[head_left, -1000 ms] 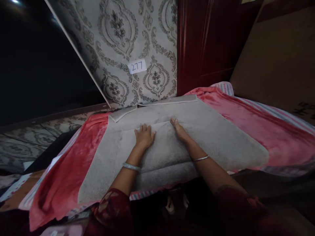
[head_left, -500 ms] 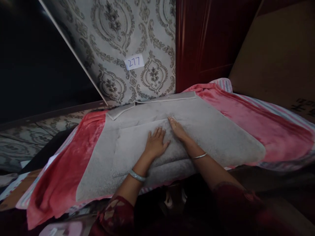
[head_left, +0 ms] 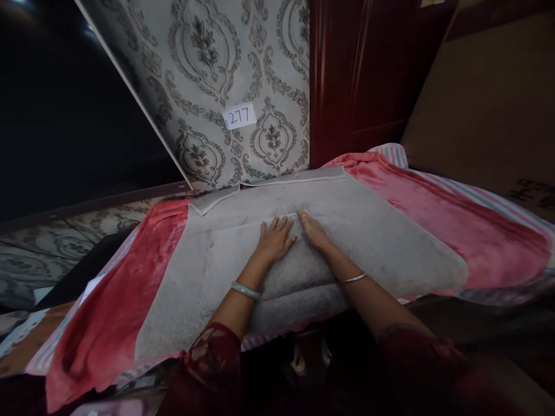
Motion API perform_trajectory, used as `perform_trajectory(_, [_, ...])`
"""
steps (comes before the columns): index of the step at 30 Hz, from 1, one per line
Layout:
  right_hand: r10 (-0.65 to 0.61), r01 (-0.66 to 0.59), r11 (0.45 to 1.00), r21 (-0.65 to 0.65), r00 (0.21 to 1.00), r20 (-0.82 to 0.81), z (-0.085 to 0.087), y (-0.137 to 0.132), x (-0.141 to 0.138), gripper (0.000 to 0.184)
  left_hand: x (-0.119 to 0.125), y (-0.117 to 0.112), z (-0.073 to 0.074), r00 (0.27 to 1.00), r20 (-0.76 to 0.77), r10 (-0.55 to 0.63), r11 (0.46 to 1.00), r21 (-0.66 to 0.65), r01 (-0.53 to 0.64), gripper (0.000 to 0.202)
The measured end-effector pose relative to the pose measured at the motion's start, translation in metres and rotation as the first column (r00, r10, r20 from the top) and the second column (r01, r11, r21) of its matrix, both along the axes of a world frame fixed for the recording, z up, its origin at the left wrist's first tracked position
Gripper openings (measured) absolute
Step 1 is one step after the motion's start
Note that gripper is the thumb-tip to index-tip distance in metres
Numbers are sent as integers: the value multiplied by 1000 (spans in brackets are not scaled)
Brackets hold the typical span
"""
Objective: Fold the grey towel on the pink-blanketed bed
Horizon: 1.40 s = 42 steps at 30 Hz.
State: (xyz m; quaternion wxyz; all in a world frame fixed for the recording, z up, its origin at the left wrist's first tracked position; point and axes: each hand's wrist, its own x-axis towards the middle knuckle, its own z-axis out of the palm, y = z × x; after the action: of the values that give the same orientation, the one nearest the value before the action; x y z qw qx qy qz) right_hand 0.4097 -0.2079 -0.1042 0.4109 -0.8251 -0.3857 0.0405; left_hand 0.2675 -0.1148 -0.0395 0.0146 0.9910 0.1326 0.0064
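Observation:
A grey, short-piled mat point(head_left: 377, 242) lies spread over a red and pink plush blanket point(head_left: 113, 300), with creases running across its middle. Its far edge is turned up in a fold near the wall. My left hand point(head_left: 276, 238) rests flat on the mat with its fingers stretched out and spread. Beside it my right hand point(head_left: 314, 231) lies on the mat along a crease, its fingers straight and pointing away from me. Neither hand grips anything. A pale bangle sits on my left wrist, a thin one on my right.
Patterned wallpaper point(head_left: 203, 69) with a paper label point(head_left: 240, 116) reading 277 stands behind the mat. A large dark screen point(head_left: 78, 104) leans in at the left. At the right are a dark red door panel point(head_left: 359, 75) and a big cardboard box point(head_left: 498, 104).
My left hand has slid slightly forward over the mat, nearer the crease. My right hand stays in nearly the same place. The camera view has shifted a little.

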Motion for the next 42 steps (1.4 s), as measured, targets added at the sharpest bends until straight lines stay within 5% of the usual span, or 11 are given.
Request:
perform_trajectory(6, [-14,13,995,-96,1000,-13,7,-3,-5,71,4,12,-10,987,45,155,988,-9,-155,66])
perform_trajectory(10, [7,-9,1000,-22,996,-90,7,-3,0,78,-13,29,-3,950,1,312,950,-5,-312,67])
perform_trajectory(13, [29,-24,999,40,990,-136,4,-3,4,83,-24,19,5,911,13,412,911,8,-412,68])
perform_trajectory(15, [43,-33,997,73,989,-143,2,-3,6,84,-30,-4,5,939,54,340,940,19,-342,66])
perform_trajectory(19, [56,-48,997,65,990,-128,1,-3,7,87,-38,-65,-14,998,59,-25,999,25,24,65])
perform_trajectory(24, [34,-33,999,19,998,-47,2,-3,4,83,-45,-94,-36,996,65,-53,998,49,50,70])
perform_trajectory(33, [22,-22,1000,5,999,-25,4,-4,2,75,-104,-55,-27,981,63,182,976,110,-188,76])
perform_trajectory(42, [54,-49,995,93,997,-49,-13,-2,8,77,-196,14,-36,811,130,571,817,9,-576,63])
